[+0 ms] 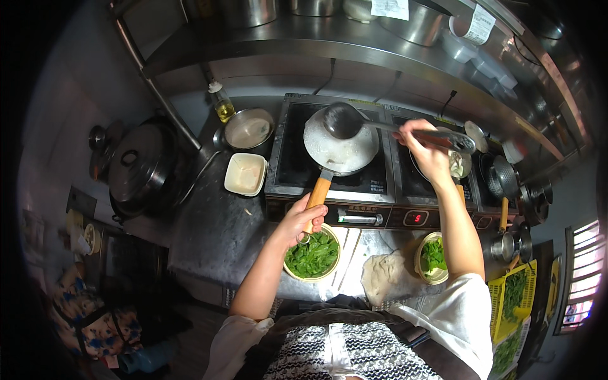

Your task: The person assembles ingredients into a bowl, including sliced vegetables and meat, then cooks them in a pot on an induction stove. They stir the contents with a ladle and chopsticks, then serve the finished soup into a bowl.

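My left hand (304,219) is closed around the wooden handle (319,190) of a metal pan (339,152) on the left induction cooker (287,161). Whitish, bubbly liquid shows in the pan. With my right hand (422,145) I grip a ladle (343,121), its dark bowl over the far part of the pan. Whether the bowl touches the liquid, I cannot tell. A bowl of green leaves (311,259) sits below my left hand. Near my right forearm is a smaller basket of leaves (433,256). Behind that forearm, a second pan is partly hidden.
Left of the cooker are a metal bowl (249,129), a square white dish (245,175) and an oil bottle (222,105). A crumpled cloth (384,275) lies at the counter's near edge. A steel shelf (294,40) with pots crosses above; a large lidded pot (140,161) stands far left.
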